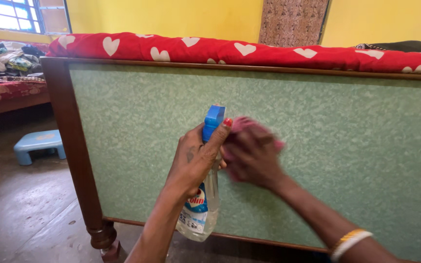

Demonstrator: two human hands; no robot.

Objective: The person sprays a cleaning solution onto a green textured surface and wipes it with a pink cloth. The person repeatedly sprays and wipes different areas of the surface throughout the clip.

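My left hand [194, 158] grips a clear spray bottle [200, 209] with a blue trigger head [214, 118], held upright in front of a green mottled bed panel [342, 136]. The index finger lies over the trigger. Just to its right, my right hand [250, 158] presses a pink cloth [243, 123] against the panel; the hand is blurred with motion and hides most of the cloth. A yellow and white bangle [349, 241] sits on my right wrist.
The panel has a dark wooden frame and turned leg [104, 238] at left. A red heart-print mattress [249, 51] lies on top. A pale blue low stool [39, 144] stands on the brown floor [20, 209] at left, before another bed with piled clothes [6, 58].
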